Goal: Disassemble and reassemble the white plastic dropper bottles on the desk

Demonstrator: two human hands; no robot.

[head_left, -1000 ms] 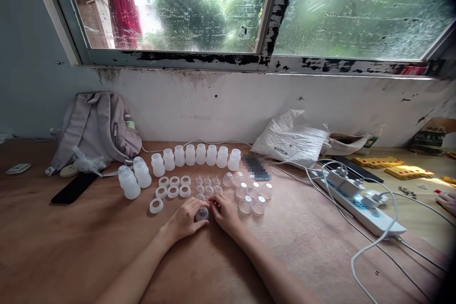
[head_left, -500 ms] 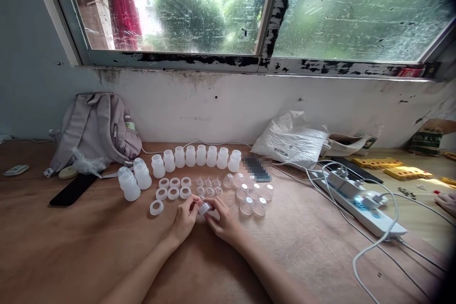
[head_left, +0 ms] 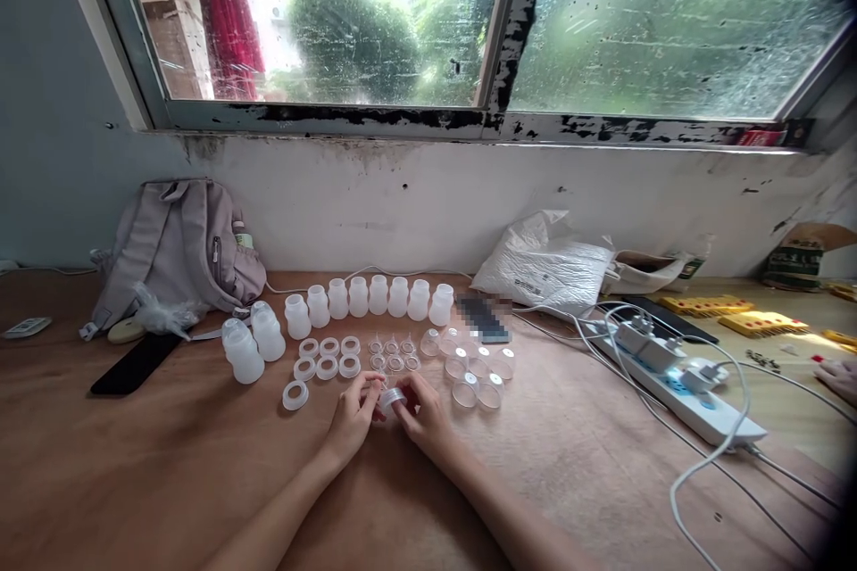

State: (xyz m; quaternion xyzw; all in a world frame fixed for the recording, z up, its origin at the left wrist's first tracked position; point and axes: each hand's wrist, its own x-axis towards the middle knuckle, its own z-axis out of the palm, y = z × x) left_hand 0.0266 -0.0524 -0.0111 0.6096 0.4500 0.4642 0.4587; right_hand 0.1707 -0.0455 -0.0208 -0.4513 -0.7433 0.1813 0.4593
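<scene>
My right hand [head_left: 424, 413] is closed on a white bottle collar ring [head_left: 393, 396], tilted just above the table. Against its left side my left hand [head_left: 353, 415] is closed, thumb and fingers pinching what looks like a clear bottle nipple at the ring; the fingers partly hide it. Behind my hands lie several clear nipples [head_left: 395, 363] in rows. More white collar rings [head_left: 327, 367] are grouped to the left. Clear domed caps [head_left: 464, 391] lie on the right.
Frosted baby bottles [head_left: 358, 296] form an arc behind the parts. A phone [head_left: 137, 361] and a backpack [head_left: 184, 241] are at the left. A white power strip [head_left: 683, 384] with cables lies right. Another person's hand [head_left: 836, 379] shows at the far right edge.
My right hand has turned the collar ring and moved slightly right and nearer me. My left fingers have risen a little at the ring's left side.
</scene>
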